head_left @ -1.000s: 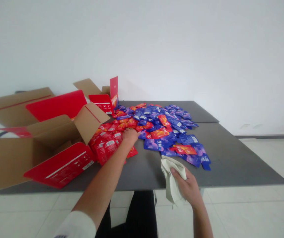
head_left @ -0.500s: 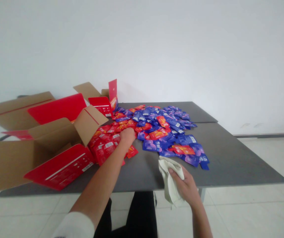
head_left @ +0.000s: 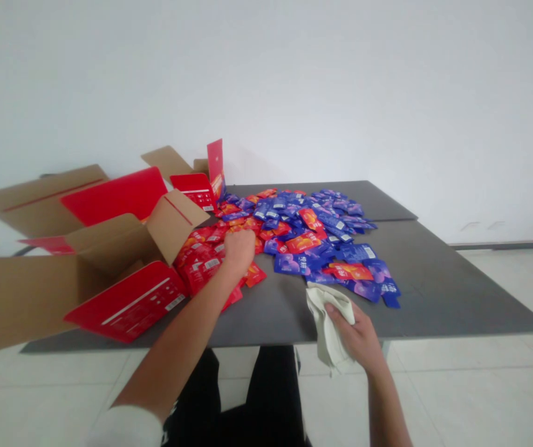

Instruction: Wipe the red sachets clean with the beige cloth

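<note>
My left hand [head_left: 240, 251] is closed over the red packets [head_left: 201, 261] on the left part of the pile. Its fingers point away from me, so whatever they grip is hidden. In my right hand [head_left: 362, 335] is a crumpled off-white cloth [head_left: 327, 323], pinched under the thumb at the table's front edge. Just beyond the cloth lie blue-purple packets [head_left: 294, 264] with some red-orange packets [head_left: 350, 271] among them.
A large open red carton [head_left: 131, 304] with brown flaps stands on the left of the dark grey table [head_left: 434, 285]. Behind it is a second open red carton [head_left: 194, 189]. A pale wall [head_left: 341, 93] rises behind the table.
The view has shifted slightly, so the table and packets appear a little higher and farther right. My left hand has lifted slightly and moved a little left over the pile. My right hand still grips the cloth.
</note>
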Motion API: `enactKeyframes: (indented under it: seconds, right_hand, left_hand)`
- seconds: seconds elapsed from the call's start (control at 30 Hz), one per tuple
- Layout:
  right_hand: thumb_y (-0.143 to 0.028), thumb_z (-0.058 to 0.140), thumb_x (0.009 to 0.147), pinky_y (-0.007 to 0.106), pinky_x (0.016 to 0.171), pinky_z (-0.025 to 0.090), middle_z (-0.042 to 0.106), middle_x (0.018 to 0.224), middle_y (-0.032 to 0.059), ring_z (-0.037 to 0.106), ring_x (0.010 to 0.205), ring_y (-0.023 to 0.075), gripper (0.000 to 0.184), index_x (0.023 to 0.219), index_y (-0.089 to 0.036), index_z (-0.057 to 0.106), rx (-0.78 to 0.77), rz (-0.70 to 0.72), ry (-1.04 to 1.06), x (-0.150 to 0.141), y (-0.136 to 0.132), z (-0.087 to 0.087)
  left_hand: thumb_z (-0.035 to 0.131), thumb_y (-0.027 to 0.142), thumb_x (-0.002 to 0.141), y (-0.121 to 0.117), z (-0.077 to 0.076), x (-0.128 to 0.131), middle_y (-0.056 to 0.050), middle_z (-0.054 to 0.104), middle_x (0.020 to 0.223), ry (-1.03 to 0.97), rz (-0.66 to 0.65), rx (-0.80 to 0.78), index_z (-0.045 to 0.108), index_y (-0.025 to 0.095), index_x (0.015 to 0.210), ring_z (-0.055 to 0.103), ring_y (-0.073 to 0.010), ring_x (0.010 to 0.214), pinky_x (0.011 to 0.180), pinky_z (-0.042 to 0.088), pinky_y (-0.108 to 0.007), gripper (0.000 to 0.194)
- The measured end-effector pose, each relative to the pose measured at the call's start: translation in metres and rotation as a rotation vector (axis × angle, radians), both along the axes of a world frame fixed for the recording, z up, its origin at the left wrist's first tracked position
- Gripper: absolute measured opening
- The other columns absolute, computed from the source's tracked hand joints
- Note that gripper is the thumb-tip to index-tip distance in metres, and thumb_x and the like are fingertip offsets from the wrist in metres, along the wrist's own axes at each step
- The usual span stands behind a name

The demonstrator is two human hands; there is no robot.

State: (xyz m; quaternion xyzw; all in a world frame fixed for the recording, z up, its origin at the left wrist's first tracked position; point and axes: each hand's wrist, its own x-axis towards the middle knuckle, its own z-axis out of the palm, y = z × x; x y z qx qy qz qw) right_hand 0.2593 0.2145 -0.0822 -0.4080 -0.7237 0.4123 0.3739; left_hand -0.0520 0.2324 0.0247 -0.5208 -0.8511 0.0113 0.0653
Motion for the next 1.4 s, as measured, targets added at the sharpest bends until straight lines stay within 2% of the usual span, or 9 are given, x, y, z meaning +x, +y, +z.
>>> enactKeyframes:
  seconds: [0.23,0.33,0.47,0.6,0.73,0.93,1.13,1.23,1.4]
  right_hand:
    - [-0.055,0.066,0.093,0.032,0.073,0.054,0.074,0.093,0.006,0.067,0.085,0.0246,0.041,0.11,-0.019,0.076,-0.052,0.003,0.003,0.003,0.0,-0.003]
    - [-0.055,0.066,0.093,0.032,0.073,0.054,0.073,0.092,0.006,0.067,0.086,0.0247,0.04,0.109,-0.019,0.075,-0.069,0.022,0.007,0.006,0.0,-0.003]
    - [-0.054,0.068,0.092,0.03,0.07,0.054,0.074,0.093,0.0064,0.067,0.083,0.0229,0.04,0.106,-0.018,0.075,-0.122,0.1,0.019,0.012,0.0,-0.001]
    - [-0.054,0.073,0.088,0.028,0.065,0.053,0.074,0.092,0.0066,0.066,0.076,0.0197,0.04,0.101,-0.017,0.076,-0.24,0.199,0.054,0.019,0.001,0.002]
    - [-0.054,0.078,0.084,0.029,0.071,0.055,0.075,0.091,0.0069,0.067,0.077,0.02,0.042,0.099,-0.016,0.077,-0.303,0.241,0.136,0.026,0.002,-0.001]
    - [-0.055,0.079,0.082,0.029,0.071,0.056,0.076,0.091,0.0079,0.067,0.078,0.0206,0.042,0.095,-0.015,0.078,-0.326,0.215,0.143,0.026,0.002,-0.005]
    - [-0.058,0.078,0.082,0.03,0.068,0.055,0.075,0.089,0.0073,0.066,0.073,0.0198,0.045,0.097,-0.015,0.077,-0.31,0.154,0.129,0.022,0.0,0.0]
    - [-0.06,0.074,0.084,0.03,0.065,0.054,0.074,0.084,0.0062,0.064,0.071,0.0197,0.046,0.094,-0.015,0.076,-0.278,0.109,0.074,0.017,-0.002,0.003]
    - [-0.058,0.07,0.088,0.029,0.065,0.051,0.073,0.084,0.0043,0.064,0.074,0.0205,0.044,0.098,-0.016,0.077,-0.139,-0.054,-0.025,0.0,-0.008,0.006]
  left_hand:
    - [0.038,0.015,0.102,-0.063,0.051,0.033,-0.017,0.075,0.099,0.015,-0.104,0.101,0.066,0.013,0.116,0.074,-0.0327,0.1,0.082,0.056,-0.04,0.032]
    - [0.043,0.03,0.104,-0.097,0.051,0.045,-0.009,0.073,0.089,-0.245,-0.233,0.212,0.064,0.019,0.106,0.073,-0.0275,0.09,0.078,0.053,-0.035,0.024]
    - [0.047,0.038,0.103,-0.127,0.008,0.053,-0.001,0.07,0.086,-0.81,-0.348,0.328,0.061,0.022,0.092,0.069,-0.0197,0.086,0.075,0.05,-0.028,0.024]
    - [0.049,0.051,0.1,-0.138,-0.055,0.06,0.002,0.064,0.073,-1.283,-0.149,0.385,0.059,0.021,0.1,0.059,-0.0139,0.053,0.049,0.047,-0.024,0.032]
    - [0.055,0.053,0.096,-0.143,-0.091,0.066,-0.003,0.071,0.096,-1.451,-0.066,0.465,0.055,0.022,0.123,0.063,-0.0139,0.053,0.043,0.05,-0.025,0.041]
    - [0.047,0.045,0.101,-0.151,-0.105,0.064,-0.013,0.068,0.129,-1.181,-0.069,0.433,0.052,0.023,0.136,0.076,-0.0244,0.094,0.072,0.063,-0.035,0.042]
    - [0.048,0.039,0.104,-0.167,-0.112,0.079,-0.019,0.05,0.153,-0.734,-0.33,0.505,0.036,0.018,0.155,0.049,-0.0312,0.142,0.116,0.043,-0.054,0.056]
    - [0.054,0.036,0.103,-0.178,-0.11,0.084,-0.017,0.042,0.159,-0.516,-0.468,0.518,0.04,0.022,0.155,0.042,-0.0327,0.145,0.118,0.04,-0.056,0.055]
    - [0.061,0.022,0.099,-0.19,-0.116,0.075,-0.011,0.063,0.136,-0.319,-0.695,0.539,0.068,0.024,0.127,0.059,-0.0266,0.124,0.107,0.052,-0.045,0.028]
